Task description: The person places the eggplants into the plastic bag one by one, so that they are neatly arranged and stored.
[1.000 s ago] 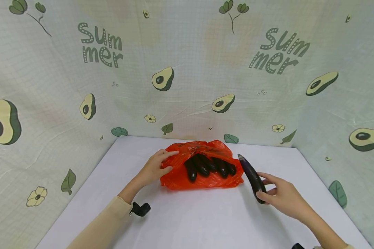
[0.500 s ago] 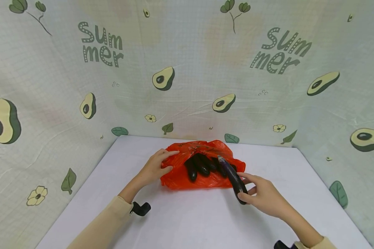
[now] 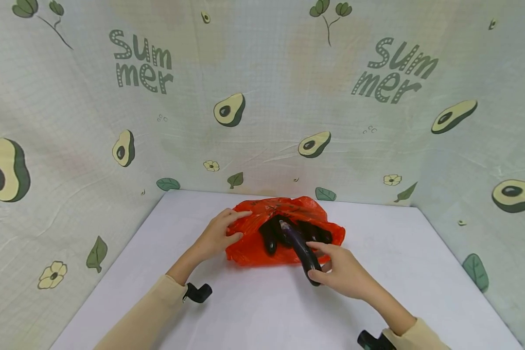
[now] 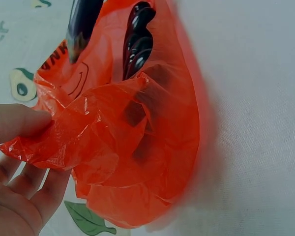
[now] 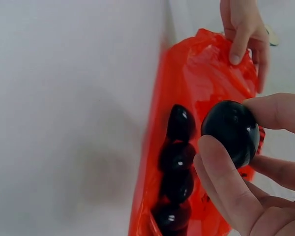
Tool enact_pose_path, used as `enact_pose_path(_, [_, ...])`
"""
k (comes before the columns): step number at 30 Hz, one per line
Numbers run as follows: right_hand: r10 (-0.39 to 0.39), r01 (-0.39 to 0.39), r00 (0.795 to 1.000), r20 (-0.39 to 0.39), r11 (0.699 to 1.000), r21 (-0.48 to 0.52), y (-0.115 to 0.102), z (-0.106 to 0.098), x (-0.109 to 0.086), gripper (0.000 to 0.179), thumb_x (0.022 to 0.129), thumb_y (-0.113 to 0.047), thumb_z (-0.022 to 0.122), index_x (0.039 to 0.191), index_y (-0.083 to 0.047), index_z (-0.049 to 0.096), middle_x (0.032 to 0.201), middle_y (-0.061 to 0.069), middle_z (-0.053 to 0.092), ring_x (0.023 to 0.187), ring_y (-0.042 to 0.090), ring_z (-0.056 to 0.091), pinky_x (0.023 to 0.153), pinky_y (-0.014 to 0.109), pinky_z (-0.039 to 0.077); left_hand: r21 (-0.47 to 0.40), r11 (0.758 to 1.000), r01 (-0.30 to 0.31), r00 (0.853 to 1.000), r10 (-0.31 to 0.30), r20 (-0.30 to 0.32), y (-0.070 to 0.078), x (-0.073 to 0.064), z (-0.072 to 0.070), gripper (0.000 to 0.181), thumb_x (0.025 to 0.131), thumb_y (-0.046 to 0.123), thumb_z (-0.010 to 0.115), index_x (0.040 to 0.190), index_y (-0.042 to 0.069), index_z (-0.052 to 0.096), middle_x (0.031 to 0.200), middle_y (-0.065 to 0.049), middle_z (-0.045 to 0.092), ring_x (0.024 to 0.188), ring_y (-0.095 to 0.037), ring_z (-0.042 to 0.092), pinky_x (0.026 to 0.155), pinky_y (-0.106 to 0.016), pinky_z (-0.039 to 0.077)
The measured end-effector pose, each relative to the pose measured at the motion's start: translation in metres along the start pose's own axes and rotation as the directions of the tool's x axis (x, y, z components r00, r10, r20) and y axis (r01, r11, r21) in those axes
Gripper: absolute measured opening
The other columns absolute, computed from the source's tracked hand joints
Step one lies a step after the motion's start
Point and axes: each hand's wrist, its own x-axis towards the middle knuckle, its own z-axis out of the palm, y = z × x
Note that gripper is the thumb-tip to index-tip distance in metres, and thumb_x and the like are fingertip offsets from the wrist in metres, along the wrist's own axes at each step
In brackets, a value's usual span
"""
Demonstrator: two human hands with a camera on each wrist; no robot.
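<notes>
A red plastic bag (image 3: pixel 249 255) lies on its side, its mouth facing me, with several dark purple eggplants (image 3: pixel 269 241) inside. My left hand (image 3: pixel 214 236) grips the bag's left edge; in the left wrist view its thumb and fingers pinch the crumpled film (image 4: pixel 54 142). With thumb and fingertips, my right hand (image 3: pixel 342 273) holds one eggplant (image 3: pixel 301 250) by its rounded end. The stem end of this eggplant points at the bag's mouth and overlaps the other eggplants in the head view. The right wrist view shows it end-on, above the bag.
The bag lies toward the back of a white table (image 3: pixel 253 311). Behind and at both sides hangs a pale cloth (image 3: pixel 271 165) printed with avocados, leaves and lettering. Black wrist cameras (image 3: pixel 198 293) are strapped to both wrists.
My right hand has carried the eggplant leftward, from beside the bag's right end to in front of its mouth. My left hand has stayed on the bag.
</notes>
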Motion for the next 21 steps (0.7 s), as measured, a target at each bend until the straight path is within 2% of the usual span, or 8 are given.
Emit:
enact_pose_path(10, [-0.035, 0.035, 0.999, -0.033, 0.999, -0.012, -0.003, 0.024, 0.034, 0.062, 0.089, -0.020, 0.084, 0.146, -0.007, 0.062, 0.118, 0.013, 0.072, 0.078, 0.015, 0.068, 0.065, 0.029, 0.057, -0.003, 1.000, -0.001, 1.000, 0.001, 0.005, 0.001, 0.000, 0.002, 0.063, 0.094, 0.003, 0.080, 0.152, 0.020, 0.061, 0.119, -0.003, 0.059, 0.108, -0.021, 0.056, 0.087, -0.031, 0.058])
enact_pose_path(14, [-0.033, 0.032, 0.999, -0.041, 0.999, -0.024, -0.004, 0.033, 0.049, 0.060, 0.088, -0.020, 0.083, 0.144, -0.007, 0.064, 0.114, 0.010, 0.073, 0.083, 0.015, 0.062, 0.063, 0.028, 0.054, 0.003, 1.000, 0.000, 1.000, 0.000, 0.005, 0.001, 0.001, 0.002, 0.063, 0.094, 0.003, 0.080, 0.151, 0.020, 0.061, 0.119, -0.003, 0.059, 0.106, -0.020, 0.055, 0.085, -0.029, 0.057])
enact_pose_path(17, [-0.036, 0.036, 0.998, -0.041, 0.999, -0.006, -0.005, 0.039, 0.057, 0.061, 0.088, -0.020, 0.083, 0.144, -0.006, 0.064, 0.111, 0.009, 0.073, 0.086, 0.017, 0.062, 0.062, 0.029, 0.053, 0.001, 1.000, 0.001, 1.000, -0.001, 0.006, 0.001, 0.001, 0.002, 0.063, 0.094, 0.003, 0.080, 0.151, 0.020, 0.061, 0.119, -0.003, 0.059, 0.105, -0.021, 0.055, 0.084, -0.029, 0.057])
enact_pose_path(21, [-0.041, 0.042, 0.998, -0.048, 0.999, 0.019, -0.007, 0.047, 0.067, 0.062, 0.088, -0.019, 0.083, 0.145, -0.004, 0.063, 0.110, 0.011, 0.073, 0.094, 0.023, 0.065, 0.067, 0.031, 0.055, 0.002, 1.000, -0.002, 1.000, 0.002, 0.005, 0.000, 0.001, 0.002, 0.063, 0.094, 0.003, 0.080, 0.151, 0.020, 0.061, 0.119, -0.003, 0.059, 0.106, -0.021, 0.055, 0.084, -0.029, 0.056])
